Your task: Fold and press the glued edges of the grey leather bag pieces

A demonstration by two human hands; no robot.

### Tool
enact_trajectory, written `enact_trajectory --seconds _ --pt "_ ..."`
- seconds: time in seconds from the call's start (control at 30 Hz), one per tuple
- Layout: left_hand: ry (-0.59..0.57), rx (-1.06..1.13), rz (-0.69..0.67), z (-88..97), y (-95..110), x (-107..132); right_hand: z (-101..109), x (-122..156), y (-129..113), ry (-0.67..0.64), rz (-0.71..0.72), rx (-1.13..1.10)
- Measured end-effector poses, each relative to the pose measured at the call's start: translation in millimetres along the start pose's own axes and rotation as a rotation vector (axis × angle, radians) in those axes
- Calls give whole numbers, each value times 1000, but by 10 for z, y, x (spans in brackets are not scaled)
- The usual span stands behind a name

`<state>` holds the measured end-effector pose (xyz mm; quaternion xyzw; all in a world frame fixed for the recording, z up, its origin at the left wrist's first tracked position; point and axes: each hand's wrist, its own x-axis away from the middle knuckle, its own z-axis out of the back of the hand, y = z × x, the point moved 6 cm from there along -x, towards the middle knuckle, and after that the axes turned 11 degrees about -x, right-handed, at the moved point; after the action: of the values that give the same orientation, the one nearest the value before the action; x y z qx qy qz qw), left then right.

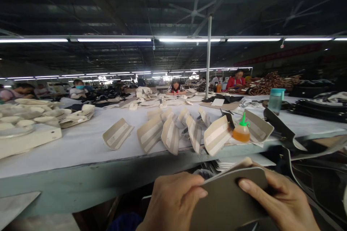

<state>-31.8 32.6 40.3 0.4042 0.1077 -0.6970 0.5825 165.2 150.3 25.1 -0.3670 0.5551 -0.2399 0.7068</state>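
Observation:
Low in front of me is a dark grey-brown leather-like panel [227, 202], its rounded upper corner turned up and a pale layer showing behind its top edge. My left hand [173, 200] pinches the left edge of this panel between thumb and fingers. On the other side, my right hand [284, 195] grips it with the thumb pressed flat on the face and the fingers behind, mostly hidden. Just beyond, along the table edge, stand several curved beige panels [218, 135] with paler stripes. A glue bottle [241, 132] with a green nozzle and amber liquid stands among them.
The white-topped table [89, 144] has a pale green front edge. White pieces are piled on a block [29, 139] at left. Dark panels [322, 177] hang at right, near a water bottle [275, 101]. A metal post [208, 57] rises behind; several people work farther back.

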Motion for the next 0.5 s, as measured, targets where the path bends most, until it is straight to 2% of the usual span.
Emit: enact_trajectory --seconds 0.1,0.33,0.5 --pt "-42 22 56 -36 -25 -8 26 -4 -74 5 97 29" --pt "-75 118 143 -180 68 -134 -129 36 -358 -131 367 106" --pt "-161 175 86 -306 160 -212 -136 102 -389 -197 518 161"
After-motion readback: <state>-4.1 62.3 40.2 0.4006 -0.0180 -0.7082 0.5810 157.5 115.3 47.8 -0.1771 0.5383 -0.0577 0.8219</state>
